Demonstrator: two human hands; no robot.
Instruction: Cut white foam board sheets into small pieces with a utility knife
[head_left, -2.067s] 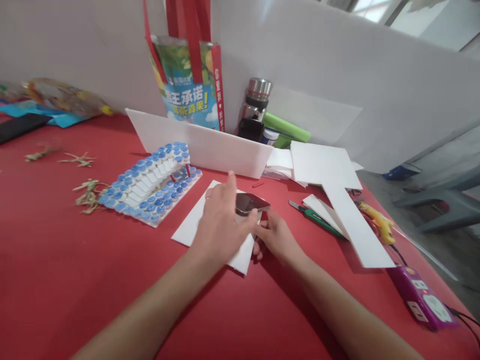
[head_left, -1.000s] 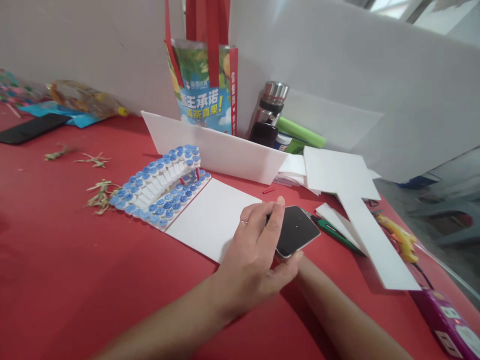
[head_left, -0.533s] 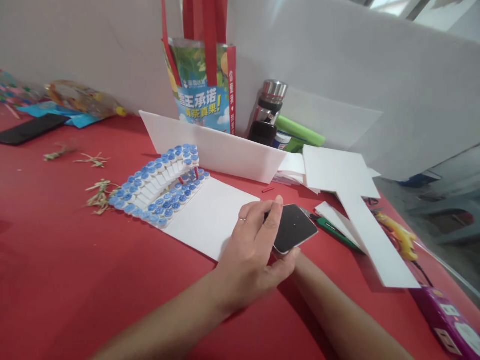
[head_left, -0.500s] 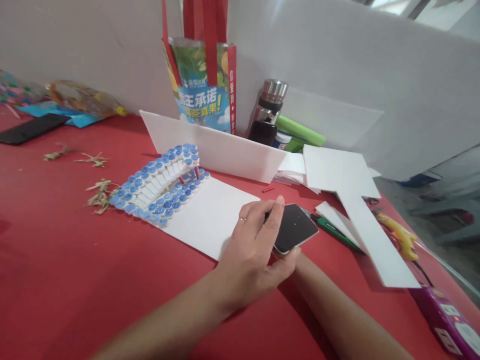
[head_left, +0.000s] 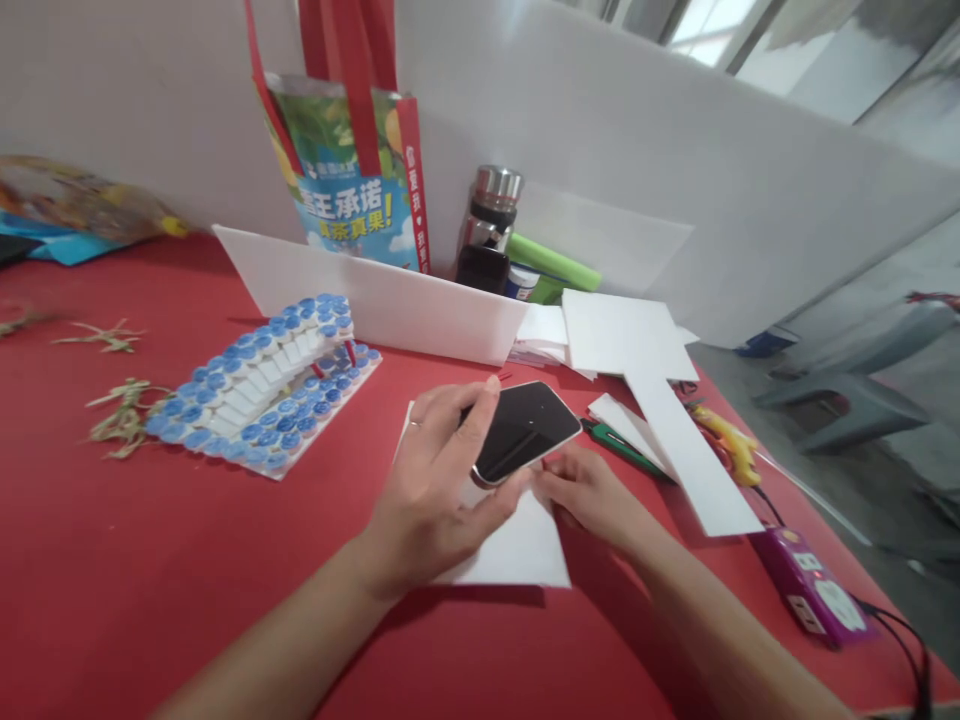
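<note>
Left hand (head_left: 426,490) grips phone (head_left: 525,430) over white board (head_left: 521,550) | Right hand (head_left: 591,492) curled by board edge, hold unclear | Tip: keep phone steady, fingertips visible

I am looking across a red bench (head_left: 112,570) towards a white partition (head_left: 600,120), whose top edge is slanting down to my right. Over it, light is coming brightly through a window (head_left: 709,30), while a grey stool (head_left: 847,400) is standing on the dull grey floor (head_left: 780,420) beside a pale wall (head_left: 892,265).
</note>
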